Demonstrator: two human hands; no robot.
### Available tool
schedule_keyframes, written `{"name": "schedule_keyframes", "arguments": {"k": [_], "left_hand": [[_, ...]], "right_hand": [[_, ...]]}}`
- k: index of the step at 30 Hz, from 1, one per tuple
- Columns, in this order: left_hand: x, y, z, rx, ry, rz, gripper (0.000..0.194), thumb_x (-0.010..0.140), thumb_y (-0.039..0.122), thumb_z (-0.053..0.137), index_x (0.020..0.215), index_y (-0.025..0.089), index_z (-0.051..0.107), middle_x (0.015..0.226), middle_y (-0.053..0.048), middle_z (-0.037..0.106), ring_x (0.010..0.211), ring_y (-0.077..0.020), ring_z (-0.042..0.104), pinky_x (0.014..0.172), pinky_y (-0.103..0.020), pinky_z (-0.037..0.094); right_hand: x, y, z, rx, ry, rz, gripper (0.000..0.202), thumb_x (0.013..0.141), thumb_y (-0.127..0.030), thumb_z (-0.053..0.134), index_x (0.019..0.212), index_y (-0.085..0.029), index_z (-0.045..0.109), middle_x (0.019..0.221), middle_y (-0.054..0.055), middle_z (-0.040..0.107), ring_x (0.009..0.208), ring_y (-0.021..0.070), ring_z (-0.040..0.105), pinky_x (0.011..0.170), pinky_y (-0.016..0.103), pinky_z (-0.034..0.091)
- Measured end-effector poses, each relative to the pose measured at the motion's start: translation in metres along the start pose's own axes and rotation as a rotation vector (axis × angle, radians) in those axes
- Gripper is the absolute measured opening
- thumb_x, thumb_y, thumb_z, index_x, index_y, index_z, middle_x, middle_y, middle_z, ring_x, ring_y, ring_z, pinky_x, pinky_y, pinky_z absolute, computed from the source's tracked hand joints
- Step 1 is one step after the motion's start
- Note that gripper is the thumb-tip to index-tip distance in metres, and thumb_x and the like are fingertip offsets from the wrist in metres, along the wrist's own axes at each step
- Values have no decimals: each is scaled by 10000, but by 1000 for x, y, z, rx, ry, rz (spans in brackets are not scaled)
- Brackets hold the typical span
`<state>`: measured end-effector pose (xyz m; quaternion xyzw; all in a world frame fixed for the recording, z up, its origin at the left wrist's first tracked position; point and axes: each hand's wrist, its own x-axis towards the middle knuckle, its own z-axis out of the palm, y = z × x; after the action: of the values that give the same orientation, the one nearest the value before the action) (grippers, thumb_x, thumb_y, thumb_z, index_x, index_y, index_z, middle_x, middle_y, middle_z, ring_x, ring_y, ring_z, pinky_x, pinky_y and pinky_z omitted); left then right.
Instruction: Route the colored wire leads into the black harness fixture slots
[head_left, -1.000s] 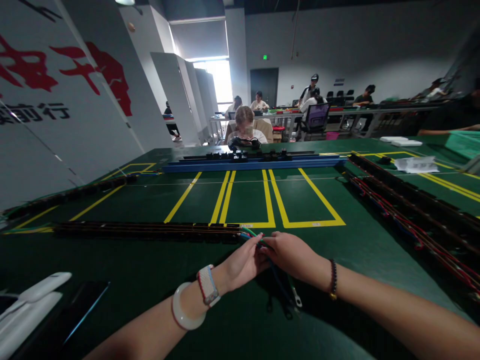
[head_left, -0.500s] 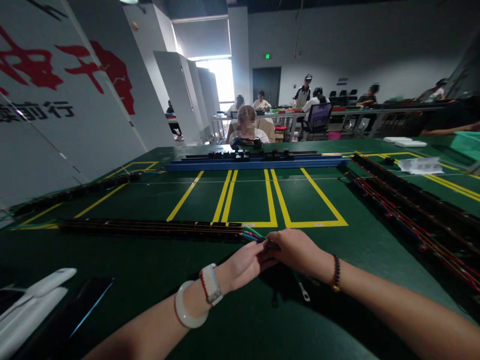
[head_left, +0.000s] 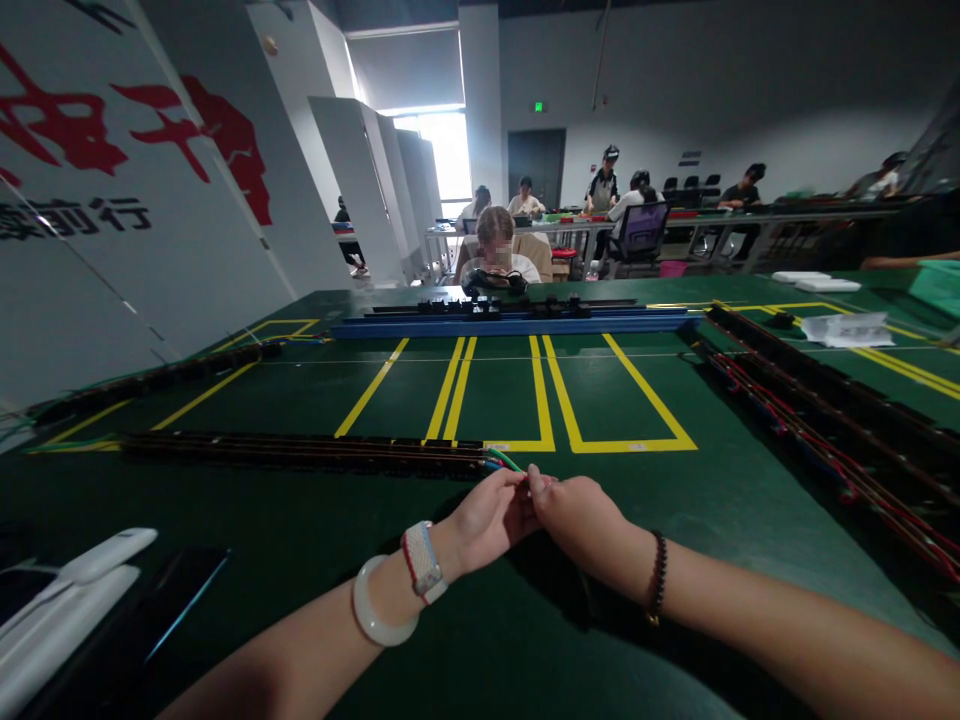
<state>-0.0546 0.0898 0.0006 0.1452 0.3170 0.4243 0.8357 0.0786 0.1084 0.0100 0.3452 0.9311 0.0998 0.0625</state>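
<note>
A long black strip with wires along it (head_left: pixel 300 450) lies crosswise on the green table. From its right end comes a short bundle of green, blue and red wires (head_left: pixel 504 458). My left hand (head_left: pixel 487 518) is closed on this bundle, palm turned up, with a white bangle and a watch on the wrist. Against its fingertips, my right hand (head_left: pixel 589 520) pinches the same wires, thumb on top. The fingers hide most of the wire beyond the strip, and the loose ends below my right hand are dark and blurred.
More black strips with red wires (head_left: pixel 810 440) lie along the right. A blue rail (head_left: pixel 517 326) with black parts crosses the far side. White and dark objects (head_left: pixel 97 570) are at the near left. A person (head_left: pixel 495 250) sits opposite; others work farther back.
My right hand has turned over the wires, its thumb now showing on top. The wire ends with metal lugs, seen below it before, no longer show clearly. My left hand has barely moved.
</note>
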Motion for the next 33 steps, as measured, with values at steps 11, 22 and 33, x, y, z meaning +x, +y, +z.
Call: {"name": "schedule_keyframes", "arguments": {"k": [11,22,33], "left_hand": [[0,-6,6,2,102,43,260,916,278,439,785,123,601,779,-37,618,677,-83,560,737,-209,425],[5,-9,0,-19,43,40,248,897,314,477,855,110,612,825,-70,649,763,-133,611,810,-264,425],[5,-8,1,48,-60,57,300,927,317,406,925,93,606,898,-97,652,819,-127,616,871,-264,430]], "right_hand": [[-13,8,-17,92,90,-102,343,852,-87,430,1171,-46,550,936,174,665,662,203,657,556,296,513],[-28,15,-44,143,-26,3,283,791,-358,623,964,-135,641,831,116,688,700,255,667,561,329,511],[-35,-7,-40,9,-109,140,276,798,-312,633,950,-84,674,834,192,681,722,288,657,548,349,497]]}}
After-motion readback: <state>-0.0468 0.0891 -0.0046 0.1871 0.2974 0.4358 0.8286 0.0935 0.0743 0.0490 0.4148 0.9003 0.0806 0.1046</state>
